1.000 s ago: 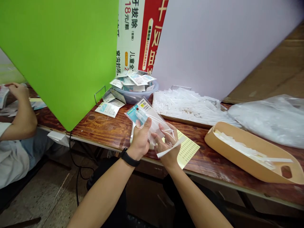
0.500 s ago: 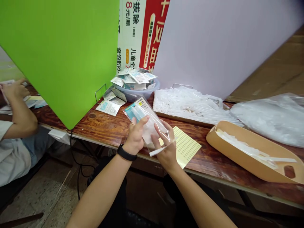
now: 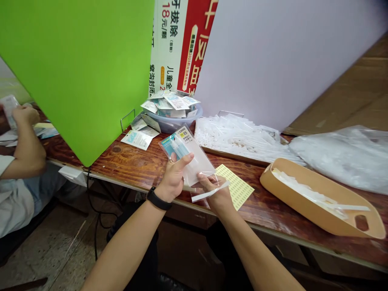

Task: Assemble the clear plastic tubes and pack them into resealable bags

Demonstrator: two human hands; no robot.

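While fingers of the left hand (image 3: 173, 178) and right hand (image 3: 216, 190) pinch it, the clear bag (image 3: 196, 161) shows blue print.

A clear plastic bag (image 3: 195, 161) tilts diagonally, held up between the left hand (image 3: 172, 180) and the right hand (image 3: 214, 190), with a blue-and-white printed card (image 3: 178, 141) at its upper end, pale translucent plastic pieces inside, and a narrow white strip (image 3: 210, 192) jutting from its lower edge.
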